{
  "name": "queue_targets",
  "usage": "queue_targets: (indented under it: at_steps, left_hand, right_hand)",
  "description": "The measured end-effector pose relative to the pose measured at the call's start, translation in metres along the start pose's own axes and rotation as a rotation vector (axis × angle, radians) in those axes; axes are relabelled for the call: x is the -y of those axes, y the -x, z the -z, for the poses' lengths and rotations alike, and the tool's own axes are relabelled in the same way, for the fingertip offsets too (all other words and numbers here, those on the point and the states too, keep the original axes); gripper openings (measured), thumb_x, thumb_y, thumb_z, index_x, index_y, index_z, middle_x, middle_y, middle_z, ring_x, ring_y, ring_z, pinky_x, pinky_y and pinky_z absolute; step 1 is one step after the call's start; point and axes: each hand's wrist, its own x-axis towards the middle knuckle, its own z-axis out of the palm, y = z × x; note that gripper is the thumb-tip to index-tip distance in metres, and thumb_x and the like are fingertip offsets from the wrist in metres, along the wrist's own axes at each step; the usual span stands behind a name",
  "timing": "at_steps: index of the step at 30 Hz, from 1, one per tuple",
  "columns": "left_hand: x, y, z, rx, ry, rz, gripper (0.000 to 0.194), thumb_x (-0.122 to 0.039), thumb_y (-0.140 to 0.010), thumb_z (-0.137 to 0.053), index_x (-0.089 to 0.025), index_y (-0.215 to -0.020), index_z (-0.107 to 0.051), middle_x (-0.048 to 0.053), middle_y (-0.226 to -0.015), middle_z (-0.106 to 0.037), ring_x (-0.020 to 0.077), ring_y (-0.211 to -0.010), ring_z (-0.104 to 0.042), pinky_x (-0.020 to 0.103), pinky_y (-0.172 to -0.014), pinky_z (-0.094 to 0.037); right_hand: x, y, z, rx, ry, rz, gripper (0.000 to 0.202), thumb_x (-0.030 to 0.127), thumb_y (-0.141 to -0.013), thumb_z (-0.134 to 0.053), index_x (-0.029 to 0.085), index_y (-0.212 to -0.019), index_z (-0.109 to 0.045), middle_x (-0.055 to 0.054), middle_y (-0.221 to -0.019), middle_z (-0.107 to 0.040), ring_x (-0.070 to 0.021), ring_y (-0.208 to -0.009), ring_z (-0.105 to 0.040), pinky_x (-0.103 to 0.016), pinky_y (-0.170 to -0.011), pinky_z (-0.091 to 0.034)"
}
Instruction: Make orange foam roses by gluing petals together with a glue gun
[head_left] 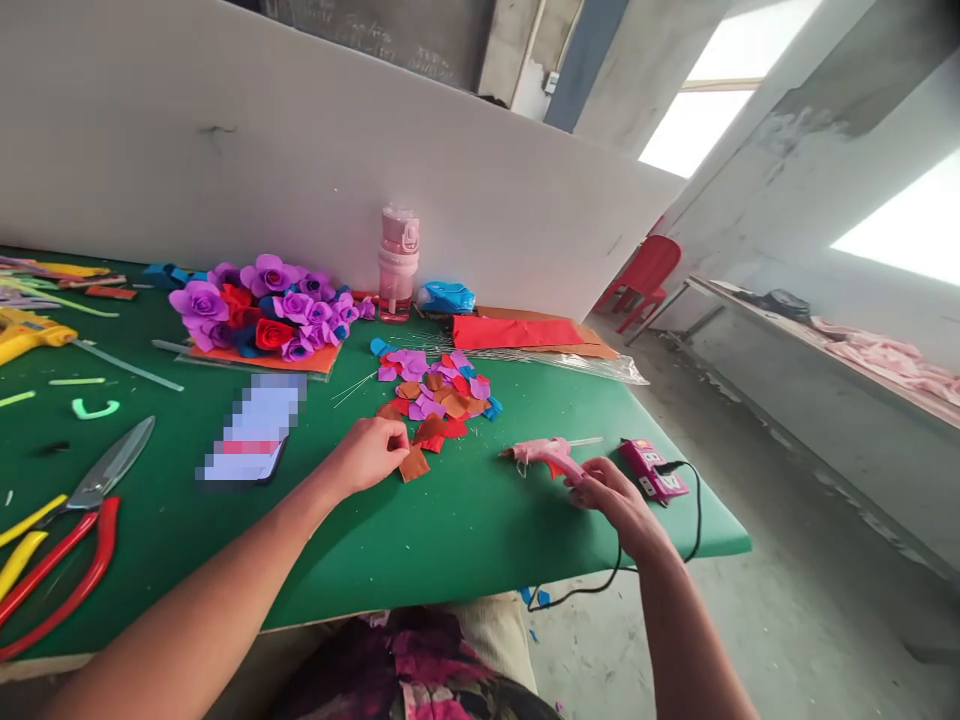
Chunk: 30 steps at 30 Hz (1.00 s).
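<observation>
My left hand (371,455) is closed in a pinch at the near edge of a pile of cut paper petals (450,395) in purple, brown, red and blue. A brown paper piece (414,464) shows at its fingertips. My right hand (613,500) is wrapped round the handle of a pink hot glue gun (546,453). The gun lies low over the green table, its nozzle pointing left and a clear glue stick at its back. A bit of red paper shows beneath it.
Purple and red paper flowers (270,305), a pink bottle (398,265) and red sheets (517,332) stand at the back. A phone (255,430), shears (97,490) and a yellow glue gun (34,335) lie left. A corded pink box (652,470) sits near the right edge.
</observation>
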Motion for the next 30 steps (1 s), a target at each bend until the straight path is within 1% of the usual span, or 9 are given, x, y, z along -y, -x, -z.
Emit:
queue_targets:
  at_steps: [4, 7, 8, 12, 16, 19, 21, 26, 30]
  left_hand:
    - [0.0, 0.001, 0.0, -0.008, 0.034, 0.013, 0.015, -0.017, -0.062, -0.055, -0.022, -0.048, -0.056, -0.001, -0.049, -0.058, 0.0133, -0.046, -0.048, 0.024, -0.048, -0.029]
    - [0.001, 0.001, -0.001, -0.017, 0.056, 0.012, 0.015, -0.016, -0.061, -0.054, -0.022, -0.048, -0.056, -0.001, -0.048, -0.057, 0.0134, -0.046, -0.047, 0.025, -0.048, -0.029]
    - [0.002, 0.0, -0.001, -0.016, 0.061, 0.013, 0.015, -0.016, -0.061, -0.054, -0.022, -0.048, -0.055, -0.001, -0.048, -0.057, 0.0134, -0.046, -0.047, 0.025, -0.048, -0.028]
    - [0.002, 0.0, -0.002, -0.014, 0.071, 0.03, 0.016, -0.014, -0.062, -0.054, -0.022, -0.048, -0.054, -0.002, -0.048, -0.057, 0.0137, -0.046, -0.048, 0.025, -0.049, -0.028]
    - [0.0, 0.0, -0.002, 0.003, 0.049, 0.032, 0.019, -0.011, -0.063, -0.052, -0.022, -0.048, -0.053, -0.002, -0.049, -0.056, 0.0136, -0.047, -0.048, 0.025, -0.05, -0.028]
    - [0.001, 0.0, -0.002, -0.001, 0.043, 0.03, 0.019, -0.009, -0.062, -0.051, -0.022, -0.048, -0.053, -0.002, -0.049, -0.056, 0.0136, -0.047, -0.048, 0.026, -0.051, -0.028]
    - [0.002, 0.0, -0.002, -0.004, 0.041, 0.025, 0.019, -0.009, -0.063, -0.051, -0.022, -0.049, -0.053, -0.002, -0.05, -0.057, 0.0139, -0.048, -0.049, 0.026, -0.052, -0.029]
    - [0.004, 0.0, -0.003, 0.012, -0.006, 0.016, 0.018, -0.011, -0.066, -0.049, -0.021, -0.052, -0.053, -0.002, -0.051, -0.057, 0.014, -0.049, -0.05, 0.026, -0.053, -0.03]
    - [0.004, 0.0, -0.003, 0.028, -0.03, 0.018, 0.018, -0.011, -0.068, -0.048, -0.02, -0.054, -0.053, -0.001, -0.053, -0.058, 0.0134, -0.051, -0.05, 0.025, -0.052, -0.029]
  right_hand:
    - [0.006, 0.019, -0.019, 0.261, -0.398, -0.134, 0.032, 0.022, -0.062, -0.061, 0.02, -0.093, -0.059, 0.002, -0.064, -0.055, -0.0149, -0.061, -0.052, -0.034, -0.07, -0.05]
    - [0.01, 0.027, -0.04, 0.421, -0.49, -0.204, 0.015, 0.032, -0.07, -0.065, 0.021, -0.076, -0.058, 0.004, -0.059, -0.043, -0.011, -0.05, -0.039, -0.032, -0.059, -0.05]
    - [0.011, 0.029, -0.046, 0.442, -0.499, -0.208, 0.02, 0.039, -0.073, -0.065, 0.021, -0.071, -0.056, 0.004, -0.058, -0.04, -0.0103, -0.048, -0.036, -0.03, -0.053, -0.047]
    - [0.018, 0.037, -0.061, 0.412, -0.542, -0.114, 0.031, 0.054, -0.078, -0.062, 0.023, -0.079, -0.058, 0.0, -0.065, -0.049, -0.0127, -0.052, -0.044, -0.029, -0.051, -0.044]
    - [0.022, 0.043, -0.067, 0.556, -0.548, -0.08, 0.037, 0.055, -0.077, -0.061, 0.021, -0.095, -0.061, -0.006, -0.08, -0.063, -0.0135, -0.049, -0.05, -0.029, -0.047, -0.04]
    - [0.026, 0.043, -0.075, 0.602, -0.428, -0.075, 0.037, 0.054, -0.083, -0.055, 0.02, -0.097, -0.062, -0.003, -0.067, -0.061, -0.0105, -0.044, -0.042, -0.025, -0.042, -0.03]
    - [0.031, 0.042, -0.081, 0.581, -0.284, -0.026, 0.037, 0.053, -0.084, -0.056, 0.019, -0.098, -0.062, 0.0, -0.059, -0.057, -0.0112, -0.049, -0.042, -0.024, -0.047, -0.032]
    - [0.05, 0.042, -0.089, 0.525, -0.128, 0.115, 0.049, 0.055, -0.078, -0.062, 0.021, -0.113, -0.06, -0.003, -0.08, -0.061, -0.0122, -0.056, -0.043, -0.026, -0.051, -0.033]
    - [0.055, 0.042, -0.087, 0.493, -0.126, 0.182, 0.044, 0.059, -0.081, -0.056, 0.018, -0.096, -0.064, 0.001, -0.059, -0.049, -0.0116, -0.052, -0.036, -0.026, -0.049, -0.029]
